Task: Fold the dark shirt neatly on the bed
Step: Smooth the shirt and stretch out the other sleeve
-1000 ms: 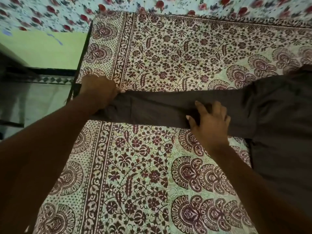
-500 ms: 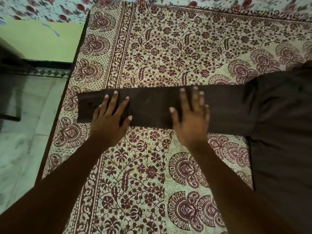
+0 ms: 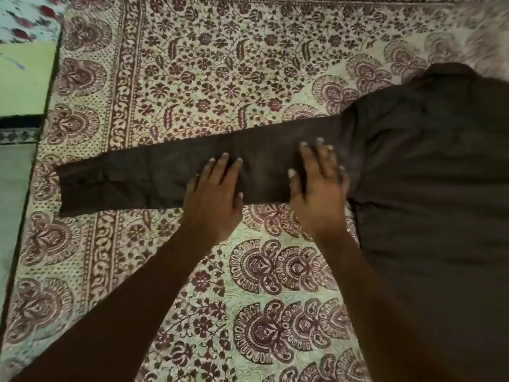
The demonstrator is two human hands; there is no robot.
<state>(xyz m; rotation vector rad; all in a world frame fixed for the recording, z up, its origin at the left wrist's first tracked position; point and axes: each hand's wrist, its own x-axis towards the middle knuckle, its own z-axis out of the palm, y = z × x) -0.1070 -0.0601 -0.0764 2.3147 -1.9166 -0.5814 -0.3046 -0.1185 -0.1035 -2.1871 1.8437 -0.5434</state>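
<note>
The dark brown shirt (image 3: 435, 166) lies flat on the right side of the bed. Its long sleeve (image 3: 143, 183) stretches straight out to the left, with the cuff near the bed's left edge. My left hand (image 3: 213, 198) rests palm down on the middle of the sleeve, fingers spread. Close to the shoulder seam, my right hand (image 3: 318, 188) presses flat on the sleeve. Neither hand grips the cloth.
The bed is covered by a pale green sheet (image 3: 220, 78) printed with maroon flowers and paisley borders. Its left edge (image 3: 41, 133) drops to a tiled floor (image 3: 13, 188). A green wall (image 3: 24, 78) stands at the upper left.
Both hands have slid to the right along the sleeve, toward the shirt's body. One second ago my left hand was at the cuff; now the cuff lies uncovered and flat.
</note>
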